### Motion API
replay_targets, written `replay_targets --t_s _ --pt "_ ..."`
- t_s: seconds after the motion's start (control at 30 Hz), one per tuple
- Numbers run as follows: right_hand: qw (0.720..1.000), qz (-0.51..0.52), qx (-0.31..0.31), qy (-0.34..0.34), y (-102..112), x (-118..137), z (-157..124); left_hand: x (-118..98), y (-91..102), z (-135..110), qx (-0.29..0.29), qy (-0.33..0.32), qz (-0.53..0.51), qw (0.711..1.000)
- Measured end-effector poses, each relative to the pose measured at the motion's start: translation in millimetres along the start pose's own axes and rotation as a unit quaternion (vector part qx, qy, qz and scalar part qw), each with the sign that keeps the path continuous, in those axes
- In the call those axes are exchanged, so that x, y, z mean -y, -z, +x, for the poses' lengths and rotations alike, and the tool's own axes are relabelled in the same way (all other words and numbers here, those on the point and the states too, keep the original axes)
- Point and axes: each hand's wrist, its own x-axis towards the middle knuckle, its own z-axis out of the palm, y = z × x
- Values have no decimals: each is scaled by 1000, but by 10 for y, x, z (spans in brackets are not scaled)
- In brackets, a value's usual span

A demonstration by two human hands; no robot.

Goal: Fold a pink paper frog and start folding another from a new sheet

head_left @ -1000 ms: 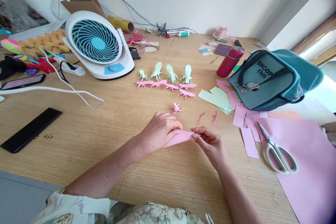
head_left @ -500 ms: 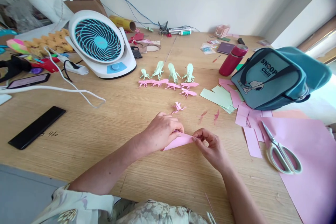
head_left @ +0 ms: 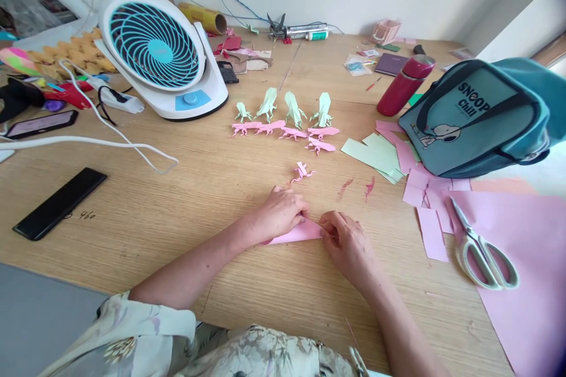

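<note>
A folded pink paper piece point(head_left: 295, 232) lies flat on the wooden table point(head_left: 186, 200) between my hands. My left hand point(head_left: 278, 212) presses on its left part with fingers curled over it. My right hand point(head_left: 347, 244) pinches its right end. Just beyond the hands sits a small pink folded figure point(head_left: 302, 172). Farther back stands a row of pale green folded figures point(head_left: 287, 107) with pink folded figures point(head_left: 287, 131) laid in front of them.
Scissors point(head_left: 481, 247) rest on a large pink sheet point(head_left: 530, 283) at the right, beside pink and green paper strips point(head_left: 389, 156). A teal bag point(head_left: 481, 115) and red bottle point(head_left: 404, 85) stand behind. A white fan point(head_left: 161, 56), cables and a black phone point(head_left: 59, 203) occupy the left.
My hands have drawn closer together over the pink paper, and my right hand now covers its tip. The view has tilted down slightly.
</note>
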Motion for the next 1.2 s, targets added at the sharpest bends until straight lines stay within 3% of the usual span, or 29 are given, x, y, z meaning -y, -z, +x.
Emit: replay_targets --t_s 0.2,0.37,0.53,0.8,1.2 --pt "999 -29 9 29 1 -22 -11 -19 -45 4 -1 15 3 1000" --pt "996 -62 -18 63 22 0 -22 -22 -45 13 -30 7 29 999" --pt "989 -108 -15 105 9 71 -42 -122 -68 -92 -52 -52 102 992" --pt "988 -87 19 123 -61 26 -82 -274 -424 -563 -95 -69 164 980" --pt "987 -88 3 134 -110 4 -132 -245 -640 -666 -87 -54 234 967"
